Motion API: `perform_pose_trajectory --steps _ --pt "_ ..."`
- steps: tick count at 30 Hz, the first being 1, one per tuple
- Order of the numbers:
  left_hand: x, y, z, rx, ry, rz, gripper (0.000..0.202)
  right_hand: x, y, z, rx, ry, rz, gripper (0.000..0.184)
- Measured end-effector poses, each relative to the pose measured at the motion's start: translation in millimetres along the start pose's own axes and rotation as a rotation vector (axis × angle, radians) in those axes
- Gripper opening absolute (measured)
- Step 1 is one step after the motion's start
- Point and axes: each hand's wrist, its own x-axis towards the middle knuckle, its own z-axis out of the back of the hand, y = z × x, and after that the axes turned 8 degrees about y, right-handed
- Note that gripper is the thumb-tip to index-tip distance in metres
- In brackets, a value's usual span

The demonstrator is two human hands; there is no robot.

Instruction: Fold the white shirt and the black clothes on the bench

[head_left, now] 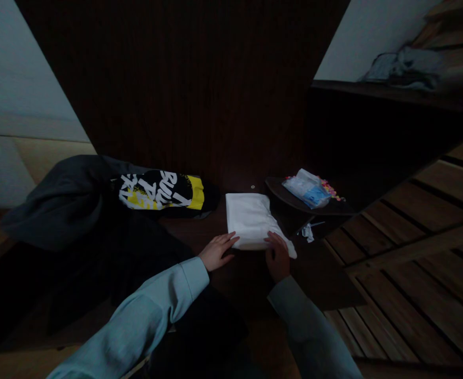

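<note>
On the dark wooden surface in the middle of the head view lies a white folded cloth (249, 216), roughly rectangular, with a wrinkled right side and a loose corner hanging out toward me. My left hand (217, 251) rests its outstretched fingertips on the near left corner, thumb held apart. At the near right edge, the fingers of my right hand (278, 258) touch the cloth from above, slightly bent and apart from the thumb. Neither hand lifts it. The picture is dim, so the exact fabric is hard to make out.
A black garment with white and yellow lettering (162, 192) and a dark grey bundle (69, 195) lie left. To the right, a small rounded shelf (281, 195) bears a clear-and-blue plastic packet (308, 188); crumpled scraps (307, 231) lie beneath. A tall dark panel (191, 84) rises behind.
</note>
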Motion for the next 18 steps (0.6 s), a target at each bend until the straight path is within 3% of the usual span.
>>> perform_pose_trajectory --steps 5,11,14,18 --pt "-1.4 3.3 -2.0 -0.109 -0.118 0.056 0.042 -3.4 11.3 -12.4 -0.092 0.220 0.059 0.042" --pt "-3.2 2.7 1.0 -0.159 -0.175 0.075 0.030 -2.9 20.2 -6.5 -0.032 0.135 0.025 0.043" --pt "-3.1 2.0 2.2 -0.144 -0.193 0.069 0.027 -10.7 41.6 -2.6 0.124 0.124 0.104 0.038" --pt "-4.3 0.4 6.7 -0.113 -0.218 0.093 0.026 -29.3 84.9 -13.6 0.219 0.270 0.251 0.028"
